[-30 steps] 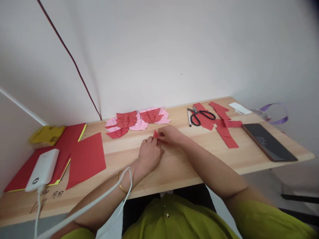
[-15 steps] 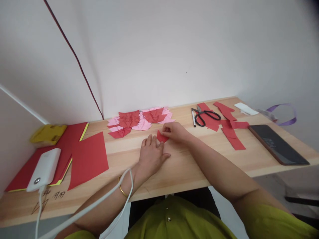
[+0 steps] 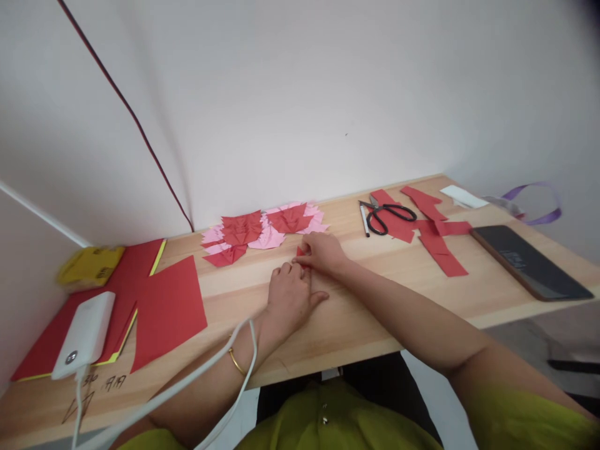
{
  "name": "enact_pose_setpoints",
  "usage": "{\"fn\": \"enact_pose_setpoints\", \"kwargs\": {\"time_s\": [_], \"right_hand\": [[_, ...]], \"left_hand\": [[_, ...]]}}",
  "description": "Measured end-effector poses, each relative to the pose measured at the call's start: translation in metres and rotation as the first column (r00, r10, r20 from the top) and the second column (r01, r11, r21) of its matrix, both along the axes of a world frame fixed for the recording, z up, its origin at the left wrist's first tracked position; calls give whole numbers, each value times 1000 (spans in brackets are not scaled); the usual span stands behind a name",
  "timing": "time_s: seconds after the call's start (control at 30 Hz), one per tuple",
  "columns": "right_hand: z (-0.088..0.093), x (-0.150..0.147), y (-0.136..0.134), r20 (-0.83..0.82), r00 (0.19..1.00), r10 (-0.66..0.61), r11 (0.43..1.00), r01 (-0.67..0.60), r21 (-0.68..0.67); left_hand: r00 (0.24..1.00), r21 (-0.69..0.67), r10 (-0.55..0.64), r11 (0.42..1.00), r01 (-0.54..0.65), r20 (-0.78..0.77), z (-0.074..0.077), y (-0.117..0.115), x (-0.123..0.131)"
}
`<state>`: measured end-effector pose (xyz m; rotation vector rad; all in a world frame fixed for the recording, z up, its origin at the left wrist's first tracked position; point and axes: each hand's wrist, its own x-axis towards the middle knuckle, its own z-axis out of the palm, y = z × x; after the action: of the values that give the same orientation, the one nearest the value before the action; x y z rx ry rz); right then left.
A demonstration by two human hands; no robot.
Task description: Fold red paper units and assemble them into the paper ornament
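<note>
A small folded piece of red paper [image 3: 300,252] lies on the wooden table, mostly hidden by my fingers. My right hand [image 3: 322,253] is closed on it, thumb and fingertips pinching near its edge. Just in front of it, my left hand [image 3: 289,292] rests palm down, fingertips at the paper's near side and thumb stretched out to the right. Whether the left fingertips press on the paper I cannot tell. Behind both hands, folded red paper pieces [image 3: 241,228] and pink ones [image 3: 267,237] sit in overlapping clusters near the wall.
At the left are a red sheet [image 3: 171,312], a white power bank [image 3: 84,337] with its cable over my left forearm, and a yellow packet [image 3: 91,265]. Scissors [image 3: 391,215], a pen [image 3: 364,220], red scraps [image 3: 443,253] and a phone [image 3: 529,262] lie at the right.
My right hand has shifted slightly left and covers more of the small red paper. My left fingers have drawn in a little, and the view has tilted slightly.
</note>
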<state>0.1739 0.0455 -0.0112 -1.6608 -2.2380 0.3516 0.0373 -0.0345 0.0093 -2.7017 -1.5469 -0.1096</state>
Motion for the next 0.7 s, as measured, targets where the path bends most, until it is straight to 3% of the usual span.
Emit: {"fn": "enact_pose_setpoints", "kwargs": {"time_s": [0.3,0.47,0.57,0.7], "right_hand": [[3,-7,6,53,992,-114,992,116,-49],[-5,5,12,-158,973,-169,986,169,-14],[-6,10,13,-265,957,-118,993,115,-27],[-5,9,10,-222,975,-8,999,-3,-50]], "left_hand": [[997,24,51,998,-52,56,1,9,0],[996,38,-7,999,4,84,-5,9,1],[996,53,2,999,-7,90,-7,10,3],[995,67,15,998,-21,94,-7,10,3]]}}
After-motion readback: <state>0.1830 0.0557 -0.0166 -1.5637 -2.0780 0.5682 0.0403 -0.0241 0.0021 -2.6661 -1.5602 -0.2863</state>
